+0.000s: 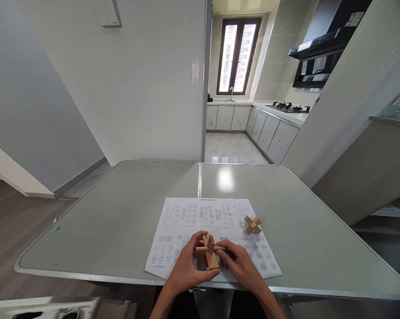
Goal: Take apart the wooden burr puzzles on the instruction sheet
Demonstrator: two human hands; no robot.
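Wooden puzzle (212, 261), left hand (187, 265) curled, fingers clasping it lengthwise, right hand (239, 260) angled inward, fingers pinching its rod (201, 250).

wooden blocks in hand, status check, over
Left hand gripping blocks; right hand at rod's right end. Blocks held crosswise with rod. Nothing seen blocking; wooden cross apart, right side of sheet.

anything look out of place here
A teal thing, too small to identify, lies by the left edge of the table, odd because it's well apart from the printed sheet and held wooden pieces.
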